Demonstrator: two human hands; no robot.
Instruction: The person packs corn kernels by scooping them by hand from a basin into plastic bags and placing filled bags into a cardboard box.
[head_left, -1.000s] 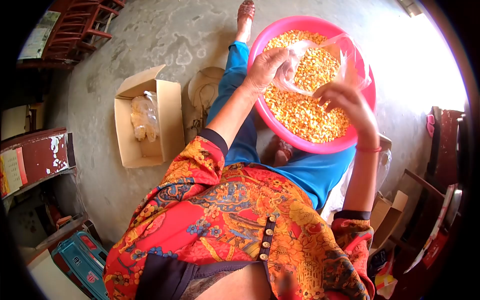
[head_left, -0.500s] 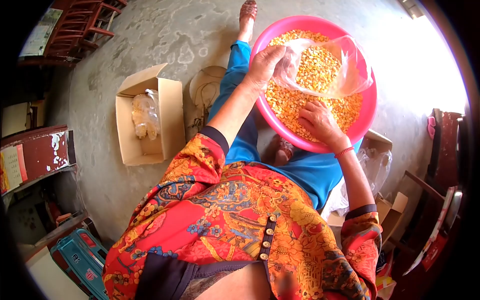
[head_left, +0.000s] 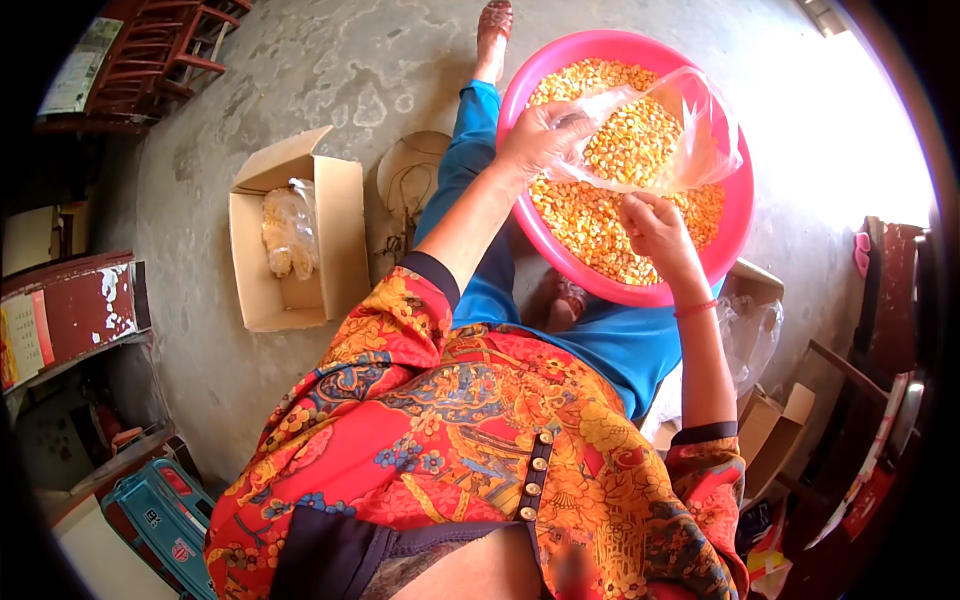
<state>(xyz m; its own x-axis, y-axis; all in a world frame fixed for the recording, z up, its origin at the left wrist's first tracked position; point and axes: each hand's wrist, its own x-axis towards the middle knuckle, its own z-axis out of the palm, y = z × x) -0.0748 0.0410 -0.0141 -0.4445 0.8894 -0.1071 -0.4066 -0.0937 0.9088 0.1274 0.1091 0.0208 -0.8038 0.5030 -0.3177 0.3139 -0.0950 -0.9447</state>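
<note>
A wide pink basin full of yellow corn kernels stands between my legs. Over the kernels a clear plastic bag is held with its mouth spread wide, and corn shows through it. My left hand grips the bag's rim on the left side, above the basin. At the near edge of the bag's mouth, my right hand is closed, with thumb and fingers pinched at the rim. The fingertips are partly hidden, and a red band circles that wrist.
On the left, an open cardboard box holds a filled clear bag. A round board lies beside my leg. More cardboard and plastic sit at the right. Wooden chairs stand far left, a teal case nearer.
My right hand has lifted from the kernels to the bag's near rim, its fingers now curled in. My left hand has shifted slightly, still gripping the bag.
</note>
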